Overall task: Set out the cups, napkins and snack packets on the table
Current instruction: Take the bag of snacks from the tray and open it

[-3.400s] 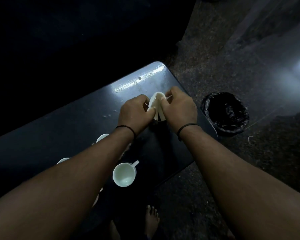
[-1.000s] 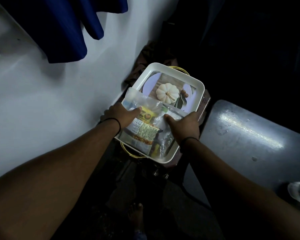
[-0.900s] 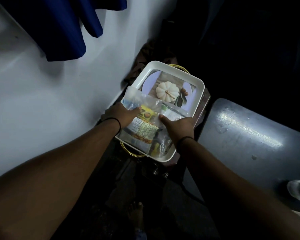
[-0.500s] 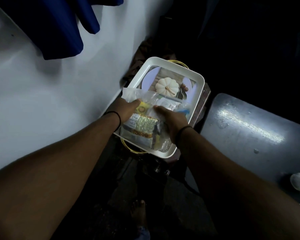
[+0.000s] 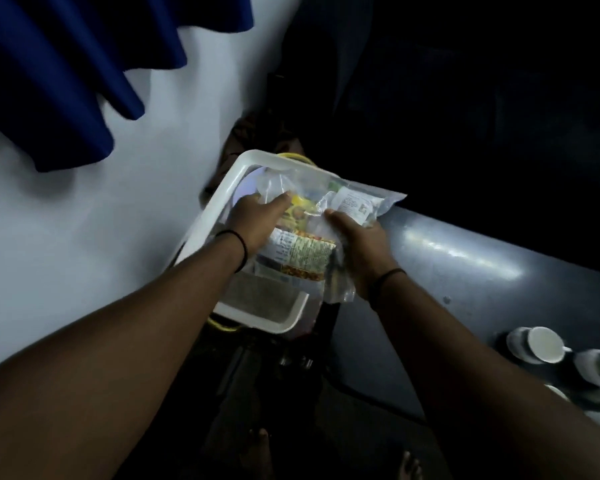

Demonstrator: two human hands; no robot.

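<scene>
Holding snack packets [image 5: 312, 237] at frame centre above the white tray [image 5: 201, 230], long axis slanting lower left to upper right; left hand [image 5: 257, 223] and right hand [image 5: 361, 247] gripping opposite sides, fingers curled.

The snack packets [image 5: 303, 237] in my hands are clear plastic with yellow, green and orange print. Under them sits a white tray [image 5: 219, 206] with yellow handles. At four o'clock, white cups [image 5: 537, 344] stand on the glossy dark grey counter [image 5: 465, 268]. A deep blue cloth [image 5: 66, 74] hangs at ten o'clock.
</scene>
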